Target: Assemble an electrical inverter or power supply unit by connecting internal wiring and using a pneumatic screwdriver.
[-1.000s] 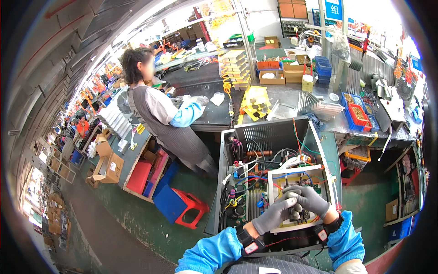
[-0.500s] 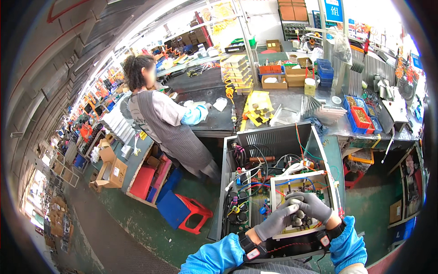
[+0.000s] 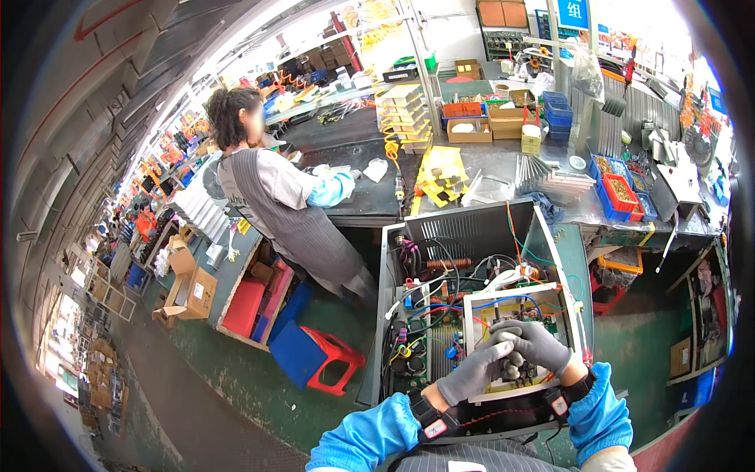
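Has in front, directly below the hands, an open dark metal case (image 3: 472,228) packed with green circuit boards, black cylinders (image 3: 405,365), a copper-coloured coil (image 3: 450,264) near the far wall, and tangled wires (image 3: 507,277) in white, red, blue and yellow. Includes, toward the right and near side of that case, a pale rectangular frame (image 3: 469,334) around more boards and wiring.

Faces, on the bench (image 3: 495,161) beyond, further containers: a red bin (image 3: 624,209) of small brass-coloured parts set among blue bins (image 3: 612,213), a stack of blue baskets (image 3: 558,118) farther back, and a low cardboard box (image 3: 469,138) with something white inside. Has off to the left, on a side table (image 3: 226,287), a larger carton (image 3: 203,297) with flaps up, contents too small to make out.

Clasps left hand (image 3: 476,374) and right hand (image 3: 541,348) together in grey gloves above the pale frame, fingers curled closed and overlapping. Cannot tell of anything held inside the clasp, nor of contact with the frame or parts underneath.
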Available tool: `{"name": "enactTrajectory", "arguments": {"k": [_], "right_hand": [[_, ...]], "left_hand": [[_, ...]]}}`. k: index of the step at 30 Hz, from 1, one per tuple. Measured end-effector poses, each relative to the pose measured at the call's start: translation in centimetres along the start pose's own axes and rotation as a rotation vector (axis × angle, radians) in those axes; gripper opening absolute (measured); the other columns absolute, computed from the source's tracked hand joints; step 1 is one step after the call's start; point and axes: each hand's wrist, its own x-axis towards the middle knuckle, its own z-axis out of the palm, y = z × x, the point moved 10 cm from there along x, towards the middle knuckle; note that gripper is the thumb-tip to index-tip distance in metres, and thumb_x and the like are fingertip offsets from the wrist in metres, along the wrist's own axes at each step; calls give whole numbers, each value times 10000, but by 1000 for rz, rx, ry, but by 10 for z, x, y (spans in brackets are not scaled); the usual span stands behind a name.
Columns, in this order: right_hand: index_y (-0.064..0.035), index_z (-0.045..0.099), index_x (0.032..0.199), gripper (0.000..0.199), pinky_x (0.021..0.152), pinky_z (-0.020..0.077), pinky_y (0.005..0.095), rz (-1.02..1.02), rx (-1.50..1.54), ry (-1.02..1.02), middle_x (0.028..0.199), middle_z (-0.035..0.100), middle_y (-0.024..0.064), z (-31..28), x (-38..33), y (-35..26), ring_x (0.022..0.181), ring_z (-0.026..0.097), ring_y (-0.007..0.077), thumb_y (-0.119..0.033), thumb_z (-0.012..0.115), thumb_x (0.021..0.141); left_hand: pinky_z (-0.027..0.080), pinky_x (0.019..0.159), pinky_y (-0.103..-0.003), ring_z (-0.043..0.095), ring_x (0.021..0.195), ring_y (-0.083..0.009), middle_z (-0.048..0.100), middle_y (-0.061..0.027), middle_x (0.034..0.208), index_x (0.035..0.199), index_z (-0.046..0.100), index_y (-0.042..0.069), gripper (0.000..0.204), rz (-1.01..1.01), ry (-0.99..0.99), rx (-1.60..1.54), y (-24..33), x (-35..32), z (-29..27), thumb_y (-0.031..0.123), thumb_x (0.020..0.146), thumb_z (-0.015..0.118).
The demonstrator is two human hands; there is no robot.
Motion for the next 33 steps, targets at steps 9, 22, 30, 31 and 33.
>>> {"name": "enactTrajectory", "arguments": {"k": [9, 22, 30, 31, 33], "right_hand": [[-19, 664, 1312, 517, 917, 549, 397, 1, 3, -1, 1109, 755, 183, 0, -1, -6, 1031, 736, 305, -458, 604, 1047], [-1, 670, 1294, 497, 934, 541, 394, 11, 21, 4, 1132, 745, 186, -1, 0, -1, 1041, 722, 290, -429, 604, 1050], [23, 653, 1328, 399, 939, 537, 319, 128, 170, 54, 1119, 740, 116, 2, 0, 9, 1032, 681, 165, -216, 622, 1009], [28, 616, 1373, 468, 955, 528, 310, 113, 196, 76, 1167, 719, 110, 1, -2, 14, 1063, 664, 163, -262, 648, 1008], [30, 599, 1392, 532, 971, 522, 321, 86, 272, 97, 1206, 701, 107, -1, -5, 15, 1095, 650, 169, -336, 677, 1014]], "left_hand": [[547, 831, -315, 646, 937, -156, 644, -82, 1075, 1443, 460, 86, 369, 12, -2, -8, -1, -1, 0, 228, 1104, 494], [544, 827, -304, 644, 944, -134, 643, -75, 1086, 1377, 490, 87, 324, 25, 34, 50, 9, -3, 11, 241, 1093, 514], [537, 753, -297, 631, 841, -124, 635, -42, 1010, 1440, 469, 148, 375, 39, -19, 13, 0, 1, 7, 265, 1092, 544], [536, 745, -295, 630, 832, -123, 636, -39, 1003, 1405, 483, 150, 341, 54, -22, -15, -2, 4, 9, 267, 1090, 544], [537, 738, -291, 628, 819, -121, 637, -30, 994, 1280, 509, 154, 237, 58, -40, -31, -2, 2, 17, 283, 1085, 547]]}}
